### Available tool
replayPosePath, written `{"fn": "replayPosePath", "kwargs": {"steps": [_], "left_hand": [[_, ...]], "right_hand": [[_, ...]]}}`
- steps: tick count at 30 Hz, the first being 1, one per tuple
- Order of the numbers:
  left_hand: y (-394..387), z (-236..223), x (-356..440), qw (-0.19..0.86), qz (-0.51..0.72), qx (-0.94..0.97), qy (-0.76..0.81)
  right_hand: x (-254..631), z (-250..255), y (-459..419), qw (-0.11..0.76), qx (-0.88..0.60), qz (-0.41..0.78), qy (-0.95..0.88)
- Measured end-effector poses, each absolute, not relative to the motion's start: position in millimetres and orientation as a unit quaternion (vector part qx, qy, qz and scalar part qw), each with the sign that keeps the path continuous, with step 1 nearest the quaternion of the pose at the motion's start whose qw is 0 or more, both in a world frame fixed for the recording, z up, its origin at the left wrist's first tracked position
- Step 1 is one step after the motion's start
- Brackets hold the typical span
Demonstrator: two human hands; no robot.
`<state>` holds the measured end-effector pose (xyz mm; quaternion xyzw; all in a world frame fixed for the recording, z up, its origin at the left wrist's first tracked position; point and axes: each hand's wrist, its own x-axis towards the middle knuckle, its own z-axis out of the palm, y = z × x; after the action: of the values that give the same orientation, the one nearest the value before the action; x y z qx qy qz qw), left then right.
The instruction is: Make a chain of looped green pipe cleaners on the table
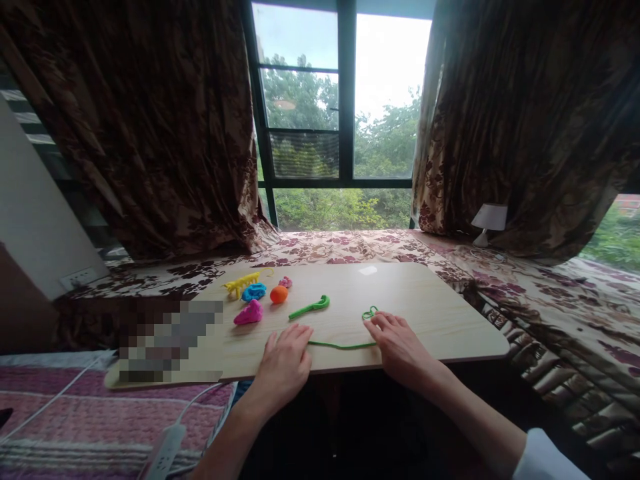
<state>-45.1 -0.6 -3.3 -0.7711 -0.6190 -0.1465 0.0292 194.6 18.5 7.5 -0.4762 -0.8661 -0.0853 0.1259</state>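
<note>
A thin green strand of modelling clay [343,346] lies along the front of the table, running between my two hands. My left hand [285,357] rests palm down over its left end, fingers stretched out. At the other end, my right hand [400,343] lies on the strand with fingers extended and slightly bent; what is under the palm is hidden. Just beyond its fingertips is a small looped green clay piece [370,312]. Farther back, between the hands, lies a thicker green clay stick with a curled end [310,307].
Other clay pieces sit at the table's left: a yellow legged figure [243,285], a blue lump [254,292], an orange ball [279,294], a magenta lump [249,313] and a small pink piece [285,282]. A power strip [167,450] lies below left. A lamp [489,220] stands back right.
</note>
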Motion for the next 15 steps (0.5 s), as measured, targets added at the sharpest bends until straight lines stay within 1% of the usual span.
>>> {"fn": "replayPosePath", "kwargs": {"steps": [6,15], "left_hand": [[4,6,-79,0.038,-0.167,-0.750,-0.639],[6,11,-83,0.085,-0.193,-0.766,-0.607]], "right_hand": [[229,12,16,0.137,-0.507,-0.023,-0.851],[219,8,23,0.150,-0.522,-0.048,-0.838]]}}
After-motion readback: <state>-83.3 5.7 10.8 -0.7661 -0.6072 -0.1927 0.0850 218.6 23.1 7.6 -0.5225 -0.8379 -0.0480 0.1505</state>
